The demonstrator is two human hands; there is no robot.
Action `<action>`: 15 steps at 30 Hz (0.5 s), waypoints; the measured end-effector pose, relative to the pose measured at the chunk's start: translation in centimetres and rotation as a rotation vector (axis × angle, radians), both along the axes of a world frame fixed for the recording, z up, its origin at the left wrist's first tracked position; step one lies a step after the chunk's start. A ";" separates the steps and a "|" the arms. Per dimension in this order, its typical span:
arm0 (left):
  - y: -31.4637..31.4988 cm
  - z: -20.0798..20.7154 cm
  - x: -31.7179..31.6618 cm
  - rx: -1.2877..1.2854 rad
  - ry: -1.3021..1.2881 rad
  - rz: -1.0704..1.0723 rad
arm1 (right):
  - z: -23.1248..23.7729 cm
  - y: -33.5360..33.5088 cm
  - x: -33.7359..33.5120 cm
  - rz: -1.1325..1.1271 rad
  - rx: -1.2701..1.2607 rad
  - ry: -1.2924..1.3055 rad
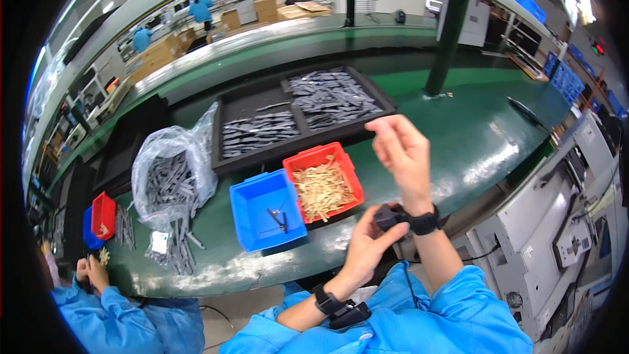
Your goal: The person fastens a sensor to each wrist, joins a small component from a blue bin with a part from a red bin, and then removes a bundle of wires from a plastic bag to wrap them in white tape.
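The left hand point(364, 246) pinches a black device point(388, 217) at the wrist of the raised right hand point(405, 149), whose fingers curl; whether they hold anything, I cannot tell. A red bin's rim point(354, 180) stands left; open green bench point(468, 141) spreads right.

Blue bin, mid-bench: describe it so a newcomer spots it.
On the green bench, find the big black tray of grey strips. On its near side sits a red bin heaped with tan pieces; the blue bin adjoins that on the left. Unlike its red neighbour, it holds only a few black pieces.
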State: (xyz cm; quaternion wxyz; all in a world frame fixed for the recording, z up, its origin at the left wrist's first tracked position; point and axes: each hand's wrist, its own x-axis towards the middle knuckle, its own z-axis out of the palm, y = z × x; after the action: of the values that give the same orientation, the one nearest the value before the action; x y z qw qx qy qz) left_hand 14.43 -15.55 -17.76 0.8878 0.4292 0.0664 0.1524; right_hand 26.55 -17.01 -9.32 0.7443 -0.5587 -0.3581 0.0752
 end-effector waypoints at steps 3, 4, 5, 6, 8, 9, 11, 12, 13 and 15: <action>0.5 -0.3 -0.3 0.122 0.005 0.059 | -1.3 1.4 0.3 -0.029 -0.089 -0.099; 0.5 -0.7 -0.1 0.218 -0.001 0.090 | -1.9 1.4 0.7 -0.093 -0.156 -0.182; 0.5 -0.7 0.1 0.346 -0.083 0.229 | -1.7 1.4 0.4 -0.200 -0.222 -0.349; 0.7 -0.5 -0.3 0.540 -0.064 0.351 | -1.6 1.4 0.1 -0.305 -0.288 -0.515; 1.8 0.0 -1.4 1.036 -0.130 0.613 | -1.9 2.0 0.0 -0.397 -0.278 -0.748; 1.8 1.0 -1.9 1.258 -0.166 0.684 | -2.1 1.9 0.4 -0.466 -0.298 -0.886; 1.7 2.4 -2.6 1.489 -0.220 0.668 | -2.4 1.5 0.2 -0.448 -0.444 -1.007; 1.7 3.0 -2.7 1.576 -0.236 0.628 | -2.7 1.5 0.1 -0.429 -0.500 -1.091; 1.6 3.4 -2.6 1.576 -0.247 0.616 | -3.2 1.7 0.1 -0.429 -0.546 -1.179; 1.8 4.1 -2.6 1.770 -0.225 0.640 | -3.9 2.3 -0.5 -0.362 -0.624 -1.268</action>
State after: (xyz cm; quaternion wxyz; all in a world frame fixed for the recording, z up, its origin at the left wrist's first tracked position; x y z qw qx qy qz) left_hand 11.86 -13.79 -13.65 0.1573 0.8906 -0.0448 0.4242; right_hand 26.06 -14.69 -13.25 0.2006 -0.7316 -0.5841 -0.2886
